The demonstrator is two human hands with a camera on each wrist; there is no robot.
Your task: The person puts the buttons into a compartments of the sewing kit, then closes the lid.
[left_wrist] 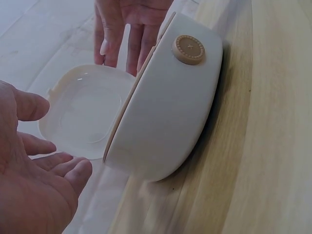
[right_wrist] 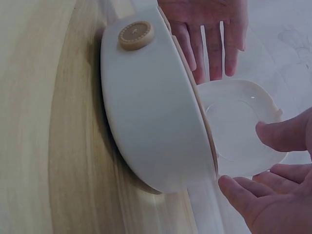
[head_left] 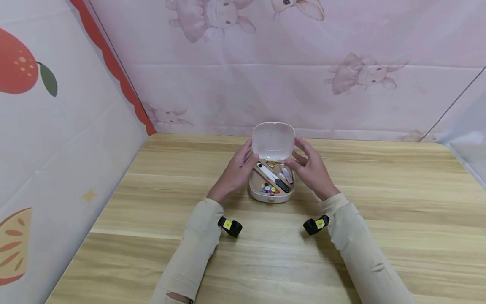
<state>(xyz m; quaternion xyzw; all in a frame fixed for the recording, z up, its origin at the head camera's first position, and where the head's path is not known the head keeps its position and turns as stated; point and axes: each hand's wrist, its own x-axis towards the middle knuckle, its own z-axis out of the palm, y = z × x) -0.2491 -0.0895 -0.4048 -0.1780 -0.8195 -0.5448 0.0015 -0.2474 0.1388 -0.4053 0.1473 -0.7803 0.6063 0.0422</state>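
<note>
A small white box [head_left: 271, 197] with a tan button-shaped knob [left_wrist: 189, 48] on its front stands on the table, its translucent lid [head_left: 273, 141] raised upright at the back. Inside lie colourful buttons [head_left: 269, 188], a long white-and-black tool [head_left: 273, 177] set diagonally, a gold ring-shaped piece [head_left: 271, 164] and small pale pieces [head_left: 285, 173]. My left hand [head_left: 239, 171] is at the lid's left edge, fingers extended, thumb near the hinge. On the opposite side, my right hand [head_left: 313, 171] has its fingers stretched along the lid's right edge. Neither hand's fingers curl round anything.
The box stands on a wood-grain table [head_left: 152, 202], toward its back edge. Behind rises a pink rabbit-print cloth [head_left: 265, 93]; a white fruit-print cloth [head_left: 68, 139] hangs on the left. Each wrist carries a black camera, the left camera [head_left: 232, 227] and right camera [head_left: 315, 225].
</note>
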